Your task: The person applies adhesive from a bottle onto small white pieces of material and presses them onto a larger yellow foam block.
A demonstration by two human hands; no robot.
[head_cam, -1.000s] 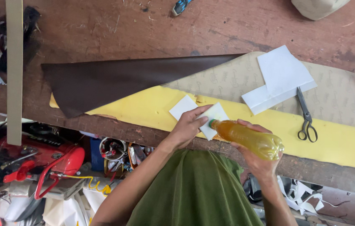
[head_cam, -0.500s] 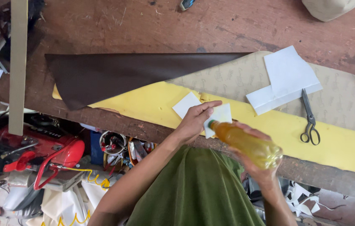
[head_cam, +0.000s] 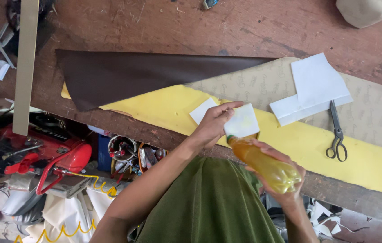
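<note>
Worn wood bench [head_cam: 155, 27], left hand [head_cam: 213, 126] pinching white patch [head_cam: 243, 121], right hand [head_cam: 285, 180] gripping amber bottle [head_cam: 263, 164], nozzle tip hidden.

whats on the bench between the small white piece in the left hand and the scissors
In the head view, two overlapping white paper sheets lie between the small white piece and the scissors, resting on the tan sheet and yellow sheet.

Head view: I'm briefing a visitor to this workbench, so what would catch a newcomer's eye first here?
First, the amber-yellow plastic bottle tipped in the right hand at the bench's near edge, its neck by a small white square piece that the left hand holds. Behind lies a long bright yellow sheet under dark brown leather, with scissors at right.
</note>
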